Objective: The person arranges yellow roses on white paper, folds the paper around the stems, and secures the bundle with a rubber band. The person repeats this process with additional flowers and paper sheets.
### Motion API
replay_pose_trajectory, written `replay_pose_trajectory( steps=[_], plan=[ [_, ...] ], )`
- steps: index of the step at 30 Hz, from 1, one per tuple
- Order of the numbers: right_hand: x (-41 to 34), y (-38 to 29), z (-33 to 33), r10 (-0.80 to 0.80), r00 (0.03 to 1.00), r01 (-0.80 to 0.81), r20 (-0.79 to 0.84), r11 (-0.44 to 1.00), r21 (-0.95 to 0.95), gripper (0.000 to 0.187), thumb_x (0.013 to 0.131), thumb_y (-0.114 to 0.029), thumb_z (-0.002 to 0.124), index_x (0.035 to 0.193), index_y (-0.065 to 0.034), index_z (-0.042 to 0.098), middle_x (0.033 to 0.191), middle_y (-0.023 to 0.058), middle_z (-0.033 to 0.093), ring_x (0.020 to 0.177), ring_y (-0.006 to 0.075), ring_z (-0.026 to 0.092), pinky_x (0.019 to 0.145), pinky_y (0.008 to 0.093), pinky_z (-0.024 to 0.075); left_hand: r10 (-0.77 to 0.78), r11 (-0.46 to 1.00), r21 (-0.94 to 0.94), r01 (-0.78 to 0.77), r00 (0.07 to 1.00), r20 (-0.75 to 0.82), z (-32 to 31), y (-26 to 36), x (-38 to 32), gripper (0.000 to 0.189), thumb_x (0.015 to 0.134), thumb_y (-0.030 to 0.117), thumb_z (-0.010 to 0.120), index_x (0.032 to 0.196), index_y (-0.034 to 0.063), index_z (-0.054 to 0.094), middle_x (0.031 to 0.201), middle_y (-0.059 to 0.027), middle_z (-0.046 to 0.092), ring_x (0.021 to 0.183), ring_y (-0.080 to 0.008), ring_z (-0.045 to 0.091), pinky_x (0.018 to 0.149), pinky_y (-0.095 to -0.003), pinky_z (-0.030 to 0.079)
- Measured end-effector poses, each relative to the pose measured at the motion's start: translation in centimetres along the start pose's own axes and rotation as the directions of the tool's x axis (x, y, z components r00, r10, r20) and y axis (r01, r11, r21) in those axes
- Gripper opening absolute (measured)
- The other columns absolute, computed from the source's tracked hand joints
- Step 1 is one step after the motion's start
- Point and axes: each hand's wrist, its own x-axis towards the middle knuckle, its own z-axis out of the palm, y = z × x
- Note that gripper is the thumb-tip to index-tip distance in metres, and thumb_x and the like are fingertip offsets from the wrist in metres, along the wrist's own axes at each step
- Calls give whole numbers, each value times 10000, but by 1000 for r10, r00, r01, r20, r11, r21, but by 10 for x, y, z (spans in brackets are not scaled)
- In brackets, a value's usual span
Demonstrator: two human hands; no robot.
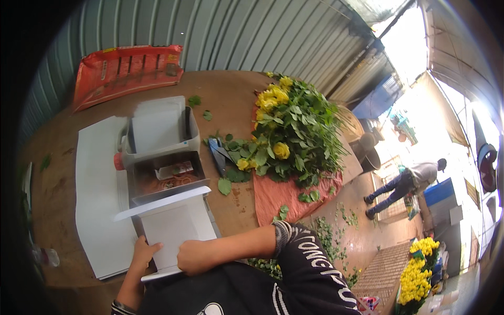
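Note:
A white cardboard sheet (173, 226) lies in front of me, with its far flap (165, 202) folded up and its near edge against my body. My left hand (142, 252) grips the sheet's left edge, thumb on top and the other fingers partly hidden. My right hand (193, 256) is closed in a fist on the sheet's near right part; whether anything is inside it is hidden. Beyond the flap stands a dark open box (169, 173) holding rubber bands (173, 183). A cut-open white plastic jug (161, 147) behind it holds upright white sheets (159, 126).
Yellow roses with leafy stems (303, 126) lie on red cloth (275, 197) at the right. A blue-handled cutting tool (217, 155) lies beside them. A stack of white sheets (100, 204) is at the left, a red crate (130, 75) at the back. A person (413, 181) stands farther right.

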Motion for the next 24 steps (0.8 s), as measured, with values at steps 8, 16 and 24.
replay_pose_trajectory(
  steps=[8,16,24],
  plan=[
    [38,87,23,222,931,-364,289,560,744,417,903,-399,389,835,-38,586,689,58,623,669,176,627,627,294,485,2,920,389,48,992,-129,1,34,-14,521,602,137,752,1010,-28,473,1037,-214,534,954,-353,543,816,-373,439],
    [51,109,63,314,916,-329,248,237,914,253,887,-189,397,803,-26,571,646,73,612,552,147,609,457,245,463,859,-95,746,-659,325,396,28,125,-4,540,702,109,603,1214,39,447,1220,-150,417,1179,-290,392,986,-455,317],
    [-45,134,28,254,963,-258,90,775,577,273,864,-273,480,969,-69,628,877,83,648,807,234,616,729,328,477,805,200,670,-715,510,304,29,165,27,133,695,46,540,825,56,567,682,-56,560,636,-215,571,571,-328,468]
  ],
)
